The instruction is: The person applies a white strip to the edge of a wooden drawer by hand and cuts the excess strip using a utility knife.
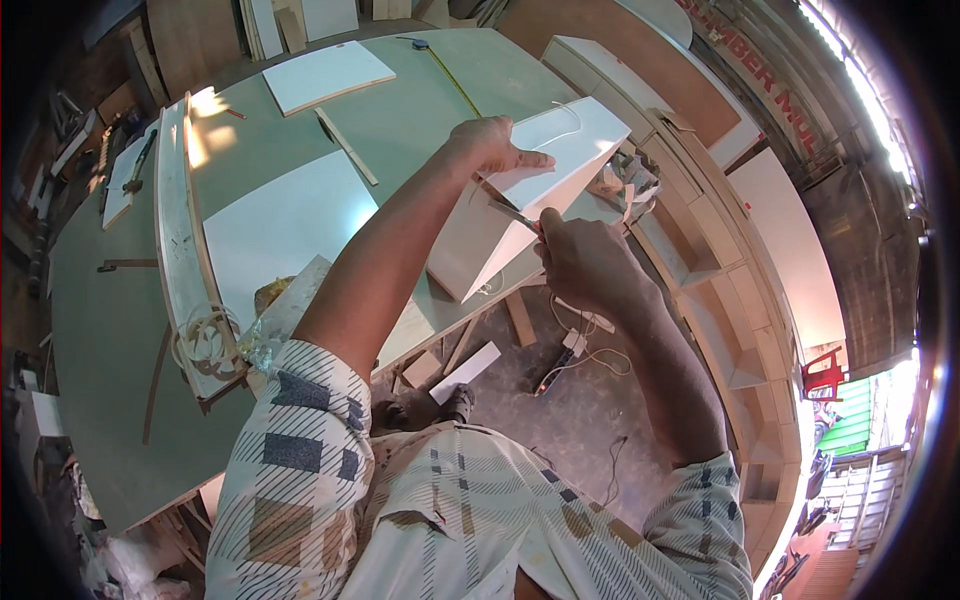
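A white box-like wooden piece (575,140) rests tilted at the table's right edge. My left hand (487,145) grips its upper left edge, the thumb laid across the white face. In my right hand (590,255) is a slim tool with a flat metal blade (510,212); its exact kind is hard to tell. The blade lies against the near edge of the box, just below my left hand. A thin pale strip (572,112) curls over the top of the box.
The green-grey table (480,60) bears white panels (290,215), a tape measure (421,45) and a wooden strip (346,147). A long shelf unit (690,240) stands at right. On the floor lie a power strip (553,372), cables and offcuts (520,320).
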Available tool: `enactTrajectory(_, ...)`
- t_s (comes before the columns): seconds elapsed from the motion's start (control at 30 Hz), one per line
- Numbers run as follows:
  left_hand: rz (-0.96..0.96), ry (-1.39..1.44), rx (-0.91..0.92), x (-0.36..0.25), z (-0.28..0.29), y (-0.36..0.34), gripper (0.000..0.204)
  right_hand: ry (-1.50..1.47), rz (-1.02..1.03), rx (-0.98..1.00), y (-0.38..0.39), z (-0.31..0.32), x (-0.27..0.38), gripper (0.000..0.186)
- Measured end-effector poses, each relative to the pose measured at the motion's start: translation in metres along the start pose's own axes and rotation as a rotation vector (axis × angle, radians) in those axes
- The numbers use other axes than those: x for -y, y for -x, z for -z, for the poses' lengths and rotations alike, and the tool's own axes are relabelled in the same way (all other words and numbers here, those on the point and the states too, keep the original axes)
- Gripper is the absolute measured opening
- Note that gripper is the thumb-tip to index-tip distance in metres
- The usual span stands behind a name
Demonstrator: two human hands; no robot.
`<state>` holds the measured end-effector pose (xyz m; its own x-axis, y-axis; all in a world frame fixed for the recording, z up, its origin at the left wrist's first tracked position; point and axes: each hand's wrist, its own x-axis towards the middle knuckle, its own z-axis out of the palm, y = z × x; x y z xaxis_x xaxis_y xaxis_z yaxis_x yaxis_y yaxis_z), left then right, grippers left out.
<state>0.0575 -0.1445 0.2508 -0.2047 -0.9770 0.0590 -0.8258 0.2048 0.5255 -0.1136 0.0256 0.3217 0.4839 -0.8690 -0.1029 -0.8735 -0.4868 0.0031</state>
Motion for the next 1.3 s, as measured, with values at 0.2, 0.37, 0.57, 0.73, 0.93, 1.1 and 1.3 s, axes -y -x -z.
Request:
enactTrajectory(0.2, 0.015, -0.029, -0.001, 0.003, 0.001, -0.001, 0.119, -0.034, -0.015, -0.020, -0.003, -0.015, 0.004, 0.023)
enactTrajectory(0.37, -0.001, -0.014, 0.021, -0.003, -0.001, -0.002, 0.120, -0.078, -0.033, -0.087, -0.007, -0.040, 0.001, 0.025)
enactTrajectory(0.57, -0.007, -0.017, 0.009, 0.004, -0.001, -0.002, 0.120, -0.419, -0.031, -0.301, 0.023, -0.035, -0.006, 0.032)
enactTrajectory(0.73, -0.051, 0.030, 0.001, 0.005, -0.004, -0.003, 0.123, -0.672, -0.020, -0.301, 0.032, -0.056, -0.018, 0.027)
enactTrajectory(0.93, -0.039, 0.053, 0.015, 0.008, -0.007, -0.008, 0.127, -0.736, 0.205, -0.319, 0.018, -0.073, -0.026, 0.026)
enactTrajectory(1.1, -0.040, 0.057, 0.012, 0.001, -0.005, -0.003, 0.124, -0.702, 0.087, -0.190, 0.010, -0.071, -0.031, 0.032)
enactTrajectory(1.3, -0.057, 0.050, -0.021, 0.010, -0.007, -0.006, 0.124, -0.686, 0.136, -0.237, 0.003, -0.077, -0.028, 0.030)
